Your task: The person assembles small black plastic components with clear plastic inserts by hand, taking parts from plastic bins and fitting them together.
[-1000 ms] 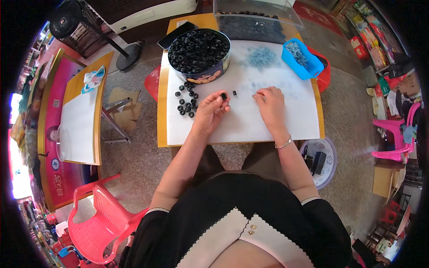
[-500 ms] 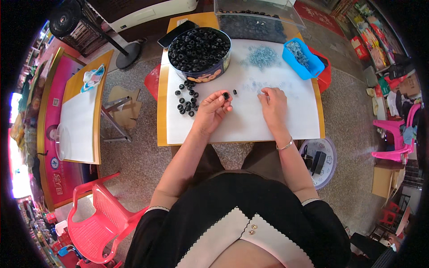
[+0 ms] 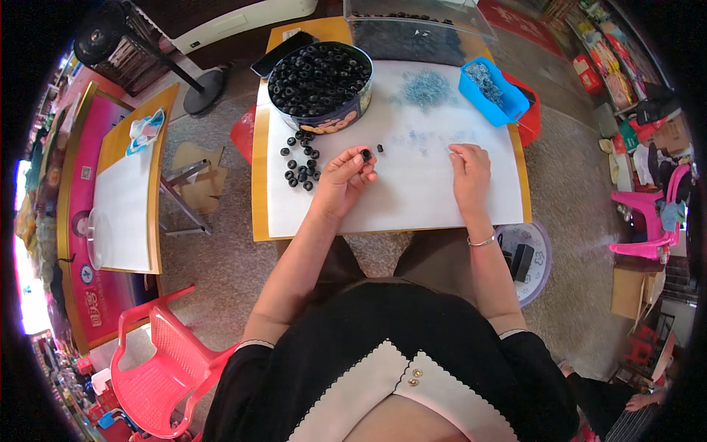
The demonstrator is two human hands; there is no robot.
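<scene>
Between the thumb and fingers of my left hand (image 3: pixel 342 181) is a small black ring-shaped part (image 3: pixel 365 155), its hollow facing up. Just right of those fingertips, a smaller black piece (image 3: pixel 380 148) rests on the white table cover (image 3: pixel 398 199). My right hand (image 3: pixel 471 177) lies low over the cover, fingers curled and thumb against them; whatever they pinch, if anything, is too small to make out. Scattered small clear pieces (image 3: pixel 417 140) lie to its left. Several loose black ring-shaped parts (image 3: pixel 303 175) sit left of my left hand.
A round tub (image 3: pixel 320 121) heaped with black parts stands at the back left, beside a dark phone (image 3: pixel 283 55). Farther right are a pile of clear bluish pieces (image 3: pixel 426 88) and a blue bin (image 3: pixel 515 103). A clear box (image 3: pixel 405 40) stands behind. A pink chair (image 3: pixel 173 361) is at lower left.
My right hand has moved to the right across the cover, away from the scattered clear pieces. My left hand keeps its hold on the black part. The view has shifted slightly.
</scene>
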